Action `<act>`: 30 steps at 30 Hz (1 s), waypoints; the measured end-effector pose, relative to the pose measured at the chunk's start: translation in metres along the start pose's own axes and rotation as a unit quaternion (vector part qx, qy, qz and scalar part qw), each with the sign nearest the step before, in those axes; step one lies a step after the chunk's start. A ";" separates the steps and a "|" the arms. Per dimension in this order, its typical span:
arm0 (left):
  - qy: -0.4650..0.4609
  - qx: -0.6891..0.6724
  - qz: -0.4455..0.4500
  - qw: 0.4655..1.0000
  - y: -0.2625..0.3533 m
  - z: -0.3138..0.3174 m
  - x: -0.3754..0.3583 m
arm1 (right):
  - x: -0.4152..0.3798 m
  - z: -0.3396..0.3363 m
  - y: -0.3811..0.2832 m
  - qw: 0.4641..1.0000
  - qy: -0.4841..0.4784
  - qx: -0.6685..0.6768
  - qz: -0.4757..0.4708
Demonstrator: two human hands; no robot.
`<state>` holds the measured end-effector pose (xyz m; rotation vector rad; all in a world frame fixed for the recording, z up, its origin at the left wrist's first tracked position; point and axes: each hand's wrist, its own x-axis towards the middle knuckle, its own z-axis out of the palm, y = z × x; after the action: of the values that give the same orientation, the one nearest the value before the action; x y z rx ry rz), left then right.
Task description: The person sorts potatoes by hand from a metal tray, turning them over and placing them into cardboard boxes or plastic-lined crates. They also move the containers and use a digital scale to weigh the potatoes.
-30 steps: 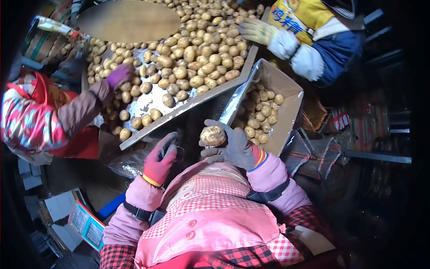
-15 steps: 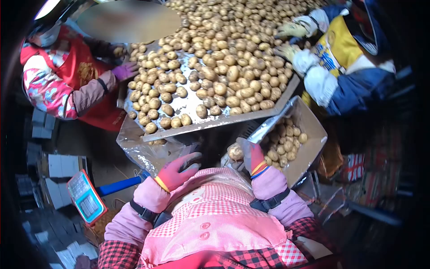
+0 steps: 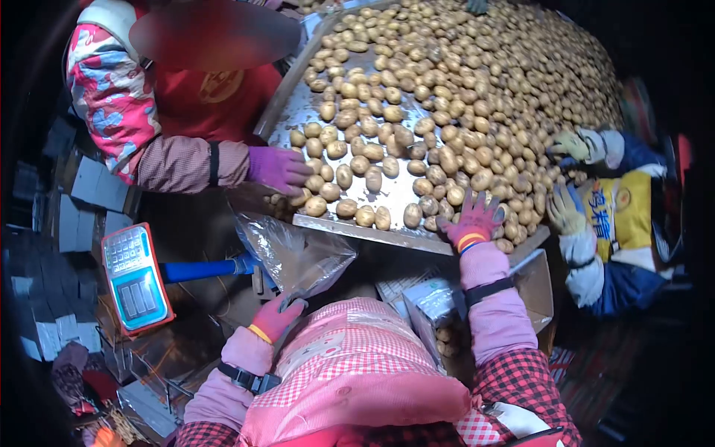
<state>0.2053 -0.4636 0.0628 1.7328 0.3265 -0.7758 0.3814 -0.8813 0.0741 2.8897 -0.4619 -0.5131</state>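
Pink-gloved right hand (image 3: 474, 221) spread open over round tan potatoes (image 3: 481, 180); pink-gloved left hand (image 3: 278, 316), grip unclear.
Hasty sweeping could spill some.

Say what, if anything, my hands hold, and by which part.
Nothing shows in the left hand. The right hand spreads over potatoes; any grip cannot be told.

a weighing scale's red-rimmed panel (image 3: 153, 270), with a keypad (image 3: 125, 249) above a display (image 3: 138, 299), is joined to a blue post (image 3: 205, 270) reaching right. pale cartons (image 3: 100, 186) are piled in the dim space above and left of it, and a dark cloth bundle (image 3: 71, 372) lies below. at upper left a co-worker (image 3: 194, 164) wears a floral sleeve (image 3: 112, 97); at far right another person (image 3: 622, 287) wears a yellow apron (image 3: 631, 212).
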 end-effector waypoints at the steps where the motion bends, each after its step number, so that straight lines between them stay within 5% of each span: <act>1: 0.008 -0.025 -0.018 1.000 -0.004 -0.003 -0.002 | -0.003 -0.003 -0.019 1.000 0.009 -0.006 0.007; 6: 0.018 0.027 -0.070 0.997 -0.023 -0.016 0.004 | 0.032 0.022 -0.102 0.986 0.059 0.157 -0.021; 7: 0.007 0.020 -0.053 0.998 -0.013 -0.017 0.006 | 0.038 -0.004 -0.118 0.992 -0.006 0.129 0.006; 10: -0.021 -0.009 -0.042 0.999 -0.014 -0.035 0.024 | 0.058 -0.016 -0.110 0.980 -0.009 0.167 -0.104; 12: 0.010 -0.005 0.017 1.000 -0.048 -0.050 0.043 | 0.087 -0.010 -0.053 0.871 -0.113 0.436 -0.199; 14: -0.005 -0.051 0.007 0.999 -0.038 -0.058 0.049 | 0.078 -0.030 0.003 0.877 0.032 0.478 -0.040; 16: -0.019 -0.089 -0.001 0.996 -0.021 -0.067 0.055 | 0.078 -0.006 0.060 0.958 0.207 0.176 0.094; 18: -0.052 -0.041 0.023 0.998 0.002 -0.065 0.064 | 0.065 0.020 0.063 0.948 0.040 0.233 0.212; 19: -0.063 -0.034 0.024 0.997 0.025 -0.060 0.070 | 0.037 0.015 0.019 0.960 0.029 0.160 0.227; 22: -0.126 0.165 0.247 0.947 0.097 -0.029 0.089 | -0.015 -0.009 -0.075 0.993 -0.001 0.032 0.110; 23: -0.142 0.214 0.303 0.918 0.116 -0.017 0.096 | -0.018 0.015 -0.083 0.983 -0.054 0.172 -0.007; 24: -0.146 0.215 0.306 0.916 0.128 -0.002 0.104 | -0.030 0.040 -0.101 0.968 0.012 0.245 -0.062; 26: -0.159 0.259 0.463 0.833 0.146 0.019 0.121 | -0.029 0.013 -0.090 0.926 0.011 0.366 -0.091; 28: -0.176 0.243 0.446 0.843 0.143 0.029 0.130 | -0.001 -0.044 -0.065 0.871 -0.010 0.492 -0.006; 30: -0.191 0.236 0.421 0.855 0.143 0.033 0.133 | 0.059 -0.054 -0.050 0.871 0.184 0.456 0.015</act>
<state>0.3761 -0.5615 0.0797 1.8594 -0.9247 -0.5275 0.4671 -0.8484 0.0948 3.7065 -0.8637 0.4069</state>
